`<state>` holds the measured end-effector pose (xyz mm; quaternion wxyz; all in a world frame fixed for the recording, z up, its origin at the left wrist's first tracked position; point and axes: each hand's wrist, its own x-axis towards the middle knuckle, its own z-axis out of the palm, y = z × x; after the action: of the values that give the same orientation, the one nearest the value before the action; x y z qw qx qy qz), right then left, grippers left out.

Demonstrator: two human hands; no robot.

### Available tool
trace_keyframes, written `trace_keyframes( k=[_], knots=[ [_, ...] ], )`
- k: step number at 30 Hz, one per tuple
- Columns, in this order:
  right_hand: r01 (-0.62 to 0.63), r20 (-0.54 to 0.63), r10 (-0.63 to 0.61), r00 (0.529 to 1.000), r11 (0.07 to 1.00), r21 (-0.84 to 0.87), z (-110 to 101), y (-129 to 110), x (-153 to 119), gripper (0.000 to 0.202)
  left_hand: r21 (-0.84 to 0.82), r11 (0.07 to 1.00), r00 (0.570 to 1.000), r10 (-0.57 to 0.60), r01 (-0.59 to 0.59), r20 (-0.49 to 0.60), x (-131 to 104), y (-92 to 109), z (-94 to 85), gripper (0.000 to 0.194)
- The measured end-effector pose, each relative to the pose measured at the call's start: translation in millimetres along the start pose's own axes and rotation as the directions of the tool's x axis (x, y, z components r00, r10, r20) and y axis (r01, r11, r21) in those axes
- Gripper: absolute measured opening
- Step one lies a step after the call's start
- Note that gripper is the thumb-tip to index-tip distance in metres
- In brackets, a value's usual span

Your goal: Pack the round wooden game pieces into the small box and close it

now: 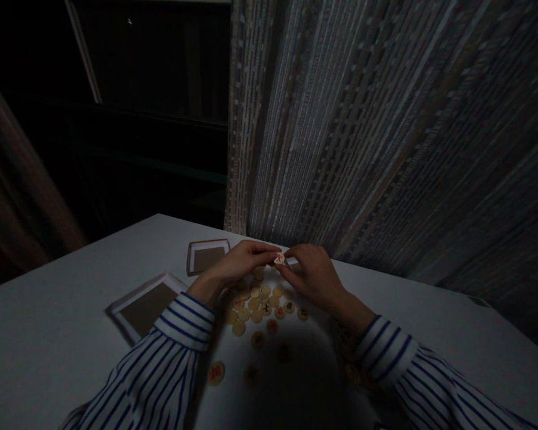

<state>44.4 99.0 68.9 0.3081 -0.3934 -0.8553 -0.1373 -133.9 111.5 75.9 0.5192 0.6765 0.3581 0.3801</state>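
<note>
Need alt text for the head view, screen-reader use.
In dim light, the left hand holds a small round piece with a red character over a white table, the right hand close beside it, its grip unclear. Below, more round pieces lie clustered and scattered, some marked red or black; two shallow trays lie left, and a curtain hangs behind.

Hidden, cropped and unreadable bits

Left hand covers far box's near right corner. Left sleeve hides part of near box. Discs beside right sleeve lost in shadow, markings unreadable. Slim item at right hand's fingertips: too small to tell. Sleeves cut at bottom; curtain cropped top and right; table cropped left.
</note>
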Motion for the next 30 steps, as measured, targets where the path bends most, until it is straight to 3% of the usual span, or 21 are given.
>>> trace_keyframes(
  k=[17,24,30],
  knots=[
    [0.060,-0.039,-0.062,0.997,0.997,-0.051,-14,-1,-9,0.022,0.035,0.997,0.997,0.071,-0.073,0.042,-2,8,8.8,0.026],
    [0.078,-0.030,-0.080,0.996,0.995,-0.059,-23,-2,-18,0.020,0.057,0.998,0.998,0.025,-0.022,-0.053,-2,8,18.2,0.023],
    [0.083,-0.068,-0.086,0.994,0.996,-0.040,-33,2,-31,0.018,0.076,0.995,0.997,0.067,-0.065,-0.026,-4,13,24.8,0.022]
  ],
)
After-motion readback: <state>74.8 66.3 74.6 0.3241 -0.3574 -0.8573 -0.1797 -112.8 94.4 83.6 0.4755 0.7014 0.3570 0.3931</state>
